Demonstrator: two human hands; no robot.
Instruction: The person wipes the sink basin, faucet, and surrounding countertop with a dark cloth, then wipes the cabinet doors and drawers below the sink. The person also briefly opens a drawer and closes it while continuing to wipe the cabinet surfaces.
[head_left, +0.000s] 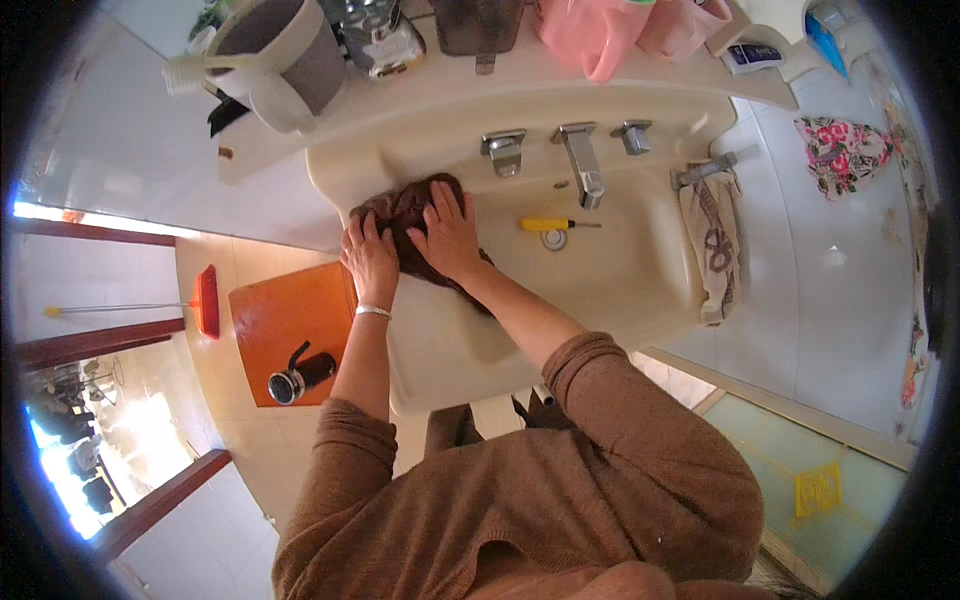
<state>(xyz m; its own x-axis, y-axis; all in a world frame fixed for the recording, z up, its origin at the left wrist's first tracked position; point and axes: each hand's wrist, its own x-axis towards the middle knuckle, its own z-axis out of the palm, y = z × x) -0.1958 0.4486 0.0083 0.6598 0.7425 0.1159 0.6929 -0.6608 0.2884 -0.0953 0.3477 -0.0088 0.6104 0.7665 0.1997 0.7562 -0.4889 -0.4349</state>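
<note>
A dark brown cloth (420, 225) lies bunched on the left ledge of the cream washbasin (435, 367), with a lower end trailing into the bowl. My left hand (370, 255), with a bracelet at the wrist, grips the cloth's left side with bent fingers. On its right side my right hand (448, 236) holds the cloth down, fingers over its top and thumb towards the left hand. In the bowl, a yellow-handled screwdriver (546, 224) lies just above the round drain fitting (553, 240), to the right of my right hand.
A chrome spout (583, 165) stands between two chrome handles (503, 152) behind the bowl. Pink mugs (592, 34) and a grey-and-white container (277, 56) crowd the shelf above. A patterned towel (712, 247) hangs at right. An orange board (292, 322) with a dark flask (302, 377) is at left.
</note>
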